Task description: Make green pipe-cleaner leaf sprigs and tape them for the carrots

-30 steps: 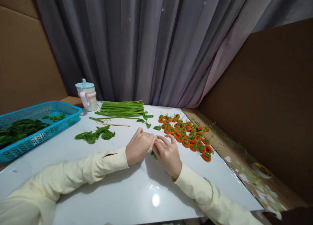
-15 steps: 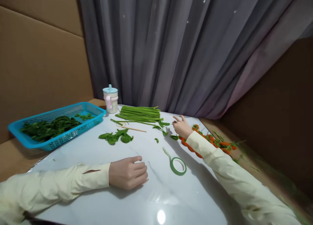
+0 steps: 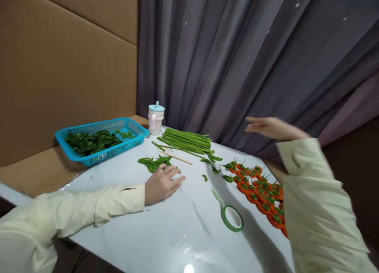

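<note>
My left hand (image 3: 163, 183) lies flat on the white table (image 3: 166, 233), fingers stretched out, empty, just in front of a small heap of bent green pipe-cleaner leaves (image 3: 155, 162). My right hand (image 3: 268, 127) is raised in the air above the table's far right, fingers extended and holding nothing I can see. A roll of green tape (image 3: 232, 217) with a loose tail lies on the table between my arms. Several orange pipe-cleaner pumpkins with green tops (image 3: 260, 194) lie under my right sleeve.
A blue plastic basket (image 3: 89, 157) full of green pieces sits at the left on cardboard. A bundle of straight green stems (image 3: 186, 141), a thin wooden stick (image 3: 179, 159) and a lidded cup (image 3: 155, 118) stand at the back. Grey curtain behind.
My right hand rose from the table near the pumpkins into the air. My left hand slid forward toward the green leaves and spread flat. The view swung left.
</note>
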A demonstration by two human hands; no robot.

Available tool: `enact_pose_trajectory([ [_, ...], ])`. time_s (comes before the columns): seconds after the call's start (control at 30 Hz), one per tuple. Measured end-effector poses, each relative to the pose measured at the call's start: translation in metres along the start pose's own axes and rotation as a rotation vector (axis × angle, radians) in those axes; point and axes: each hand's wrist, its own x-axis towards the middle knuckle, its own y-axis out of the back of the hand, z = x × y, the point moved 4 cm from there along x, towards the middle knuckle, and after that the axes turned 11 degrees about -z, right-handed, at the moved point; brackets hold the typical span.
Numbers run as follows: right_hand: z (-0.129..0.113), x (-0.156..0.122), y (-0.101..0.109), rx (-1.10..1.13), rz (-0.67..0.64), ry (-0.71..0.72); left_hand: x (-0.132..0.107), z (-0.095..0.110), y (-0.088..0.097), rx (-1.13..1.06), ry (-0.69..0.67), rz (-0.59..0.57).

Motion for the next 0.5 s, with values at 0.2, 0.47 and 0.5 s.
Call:
enact_pose_trajectory([
  [0.2, -0.019, -0.062, 0.04, 0.689, 0.451, 0.045, 0.004, -0.029, -0.018, -0.023, 0.33, -0.153],
  [0.47, -0.123, -0.125, -0.141, 0.037, -0.258, 0.085, 0.01, -0.019, -0.019, -0.071, 0.046, -0.116],
  [0.5, -0.124, -0.129, -0.152, 0.037, -0.22, 0.072, 0.011, -0.015, -0.017, -0.08, -0.012, -0.081],
])
